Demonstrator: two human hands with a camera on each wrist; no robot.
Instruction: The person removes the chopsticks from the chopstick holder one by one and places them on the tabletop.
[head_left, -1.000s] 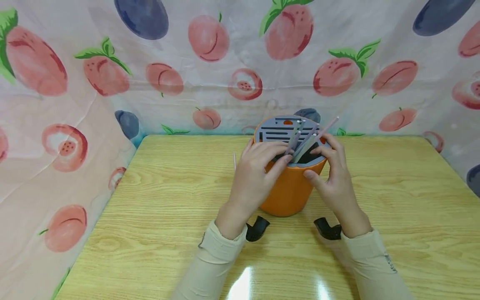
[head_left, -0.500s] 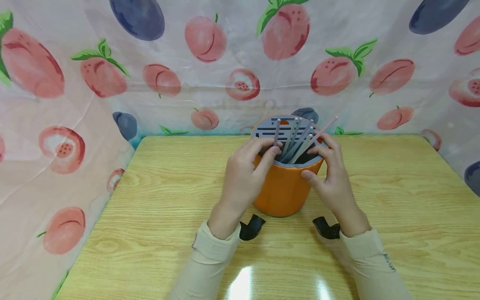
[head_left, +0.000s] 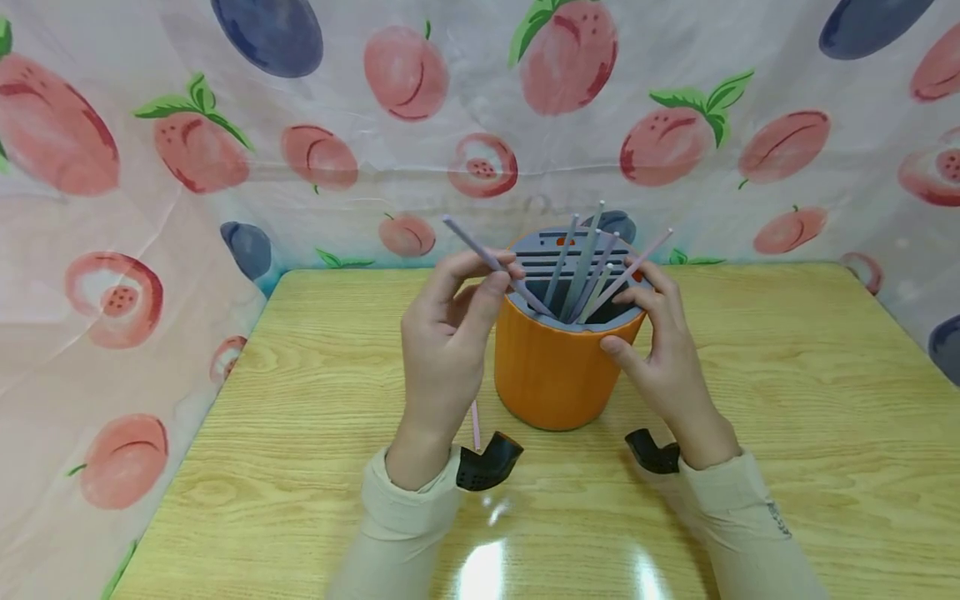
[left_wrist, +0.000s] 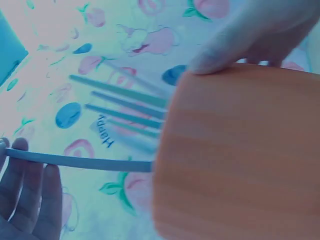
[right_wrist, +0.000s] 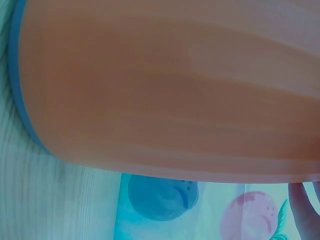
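An orange knife-block-style holder (head_left: 555,375) with a grey slotted top stands upright on the table, with several thin pastel straws (head_left: 581,271) leaning in its front opening. My left hand (head_left: 446,333) pinches a purple straw (head_left: 468,238) between thumb and fingertips, left of the holder. That straw slants, upper end to the left, lower end at the opening; in the left wrist view the purple straw (left_wrist: 100,163) runs from the fingers to the rim. My right hand (head_left: 667,350) grips the holder's right rim, thumb on the front wall. The orange wall (right_wrist: 175,100) fills most of the right wrist view.
A pink straw (head_left: 476,425) lies on the wooden table (head_left: 300,400), partly behind the left forearm. Black wrist-worn pieces (head_left: 489,462) jut inward from both wrists. A fruit-printed cloth (head_left: 337,83) hangs behind the table and along its left side.
My left hand has moved left from over the opening, tilting the pinched straw leftward. The other straws have shifted and spread. My right hand keeps its grip on the rim.
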